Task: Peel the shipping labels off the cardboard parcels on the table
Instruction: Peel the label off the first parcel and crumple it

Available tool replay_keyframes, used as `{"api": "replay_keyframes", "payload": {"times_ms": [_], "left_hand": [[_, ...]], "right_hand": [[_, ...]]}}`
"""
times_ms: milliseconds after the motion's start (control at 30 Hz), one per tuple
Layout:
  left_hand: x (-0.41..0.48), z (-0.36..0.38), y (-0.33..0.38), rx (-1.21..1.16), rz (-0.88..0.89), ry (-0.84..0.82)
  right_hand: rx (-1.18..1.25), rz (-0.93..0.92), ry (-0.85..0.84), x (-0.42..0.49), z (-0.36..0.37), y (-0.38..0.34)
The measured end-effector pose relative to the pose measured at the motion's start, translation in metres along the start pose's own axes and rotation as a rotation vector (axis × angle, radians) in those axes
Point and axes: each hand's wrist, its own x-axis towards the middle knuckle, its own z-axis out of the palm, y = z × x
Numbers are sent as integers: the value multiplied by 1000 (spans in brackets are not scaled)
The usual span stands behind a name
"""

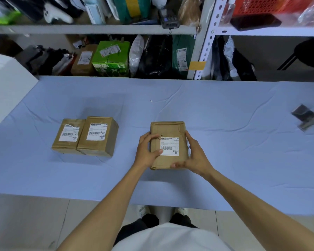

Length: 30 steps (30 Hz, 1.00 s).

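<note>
A brown cardboard parcel [168, 131] lies on the blue-covered table [225, 124] in front of me, with a white shipping label [169, 146] stuck flat on its top. My left hand [147, 151] grips the parcel's left side, thumb resting on the label's left edge. My right hand [194, 156] holds the right side and near corner. Two more parcels sit side by side at the left: one [68, 136] with a partly torn label [69, 133], the other [98, 136] with an intact label [97, 132].
Metal shelving [98, 29] packed with bags and boxes stands behind the table. A white block [5, 84] sits at the far left. A grey metal object [306, 116] lies at the right edge. The table's near edge runs above the tiled floor.
</note>
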Motion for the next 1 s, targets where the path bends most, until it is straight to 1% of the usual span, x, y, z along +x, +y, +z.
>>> {"api": "replay_keyframes", "payload": {"times_ms": [133,333,533,700,1000], "left_hand": [[-13,-1,-5,-107,-113,26],[-19,-13,-9,-46,-93,-8],[-12,-7,-7,-15,-81,86],[0,-4,-2,-22,-47,93],[6,5,0,34,-102,165]], "right_hand": [[38,-2,-45,-3,3,0],[-2,-25,-84,-8,1,-4],[0,-21,-85,-8,-1,-7],[-4,-15,-90,-7,-1,-5],[-75,-2,-135,-3,-1,-9]]}}
